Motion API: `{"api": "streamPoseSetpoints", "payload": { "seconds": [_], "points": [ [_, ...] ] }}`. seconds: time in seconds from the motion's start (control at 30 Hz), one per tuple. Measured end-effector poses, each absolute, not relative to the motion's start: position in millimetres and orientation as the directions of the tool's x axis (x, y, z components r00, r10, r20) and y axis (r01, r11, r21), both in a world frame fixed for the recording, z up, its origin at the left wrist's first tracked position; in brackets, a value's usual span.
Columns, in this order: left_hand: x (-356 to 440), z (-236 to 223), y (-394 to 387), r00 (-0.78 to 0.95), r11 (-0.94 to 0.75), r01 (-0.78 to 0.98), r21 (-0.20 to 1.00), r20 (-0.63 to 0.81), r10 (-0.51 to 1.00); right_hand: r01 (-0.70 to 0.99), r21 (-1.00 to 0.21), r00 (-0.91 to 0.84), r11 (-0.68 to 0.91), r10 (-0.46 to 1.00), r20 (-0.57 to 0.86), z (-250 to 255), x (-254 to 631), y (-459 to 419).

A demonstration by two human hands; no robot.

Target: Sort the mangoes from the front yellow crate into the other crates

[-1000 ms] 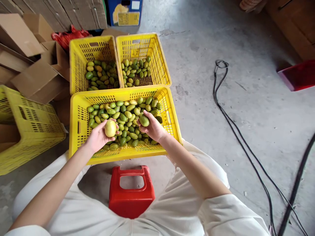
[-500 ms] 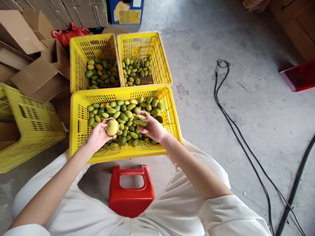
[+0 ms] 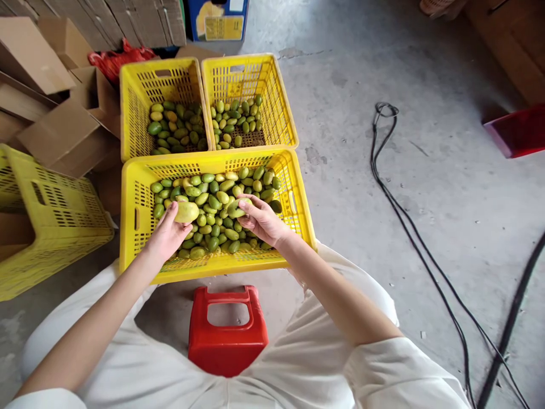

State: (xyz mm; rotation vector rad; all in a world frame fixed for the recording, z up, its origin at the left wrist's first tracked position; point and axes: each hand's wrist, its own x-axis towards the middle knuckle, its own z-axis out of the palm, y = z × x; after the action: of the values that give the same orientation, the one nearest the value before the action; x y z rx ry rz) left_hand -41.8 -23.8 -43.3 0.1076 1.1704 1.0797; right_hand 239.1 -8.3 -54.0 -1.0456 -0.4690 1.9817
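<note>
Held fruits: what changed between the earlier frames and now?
Yellow fruit in the left hand: turned, long side now across the view. Green fruit in the right hand: shifted left since the first frame, nearer the yellow one. Nothing taken up or let go. Yellow crates and red stool stayed put.

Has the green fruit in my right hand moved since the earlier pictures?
Yes. Judged against the front yellow crate, the green fruit in your right hand has shifted to the left.
</note>
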Motion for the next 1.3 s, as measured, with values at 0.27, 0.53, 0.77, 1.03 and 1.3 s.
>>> {"api": "streamPoseSetpoints", "payload": {
  "seconds": [0.27,0.53,0.77,1.03,1.3],
  "points": [
    [-24.4,-22.8,-19.6,-0.165,0.5,-0.663,0.557,-0.76,0.628,-0.472,-0.55,-0.384,-0.689,0.722,-0.576,-51.0,242.7,-3.0],
    [-16.3,-6.1,-19.8,-0.105,0.596,-0.632,0.496,-0.816,0.568,-0.462,-0.555,-0.455,-0.692,0.722,-0.522,-49.9,243.1,-2.4],
    [-15.4,-4.5,-18.5,-0.125,0.625,-0.591,0.51,-0.824,0.553,-0.42,-0.592,-0.465,-0.687,0.724,-0.509,-42.6,241.5,-4.5],
    [-9.6,6.1,-16.4,-0.111,0.644,-0.615,0.454,-0.859,0.5,-0.345,-0.67,-0.425,-0.658,0.745,-0.513,-44.8,241.3,-5.9],
    [-13.0,9.5,-13.9,-0.094,0.646,-0.635,0.424,-0.872,0.481,-0.358,-0.584,-0.436,-0.729,0.683,-0.586,-48.8,244.4,-2.1]
  ]
}}
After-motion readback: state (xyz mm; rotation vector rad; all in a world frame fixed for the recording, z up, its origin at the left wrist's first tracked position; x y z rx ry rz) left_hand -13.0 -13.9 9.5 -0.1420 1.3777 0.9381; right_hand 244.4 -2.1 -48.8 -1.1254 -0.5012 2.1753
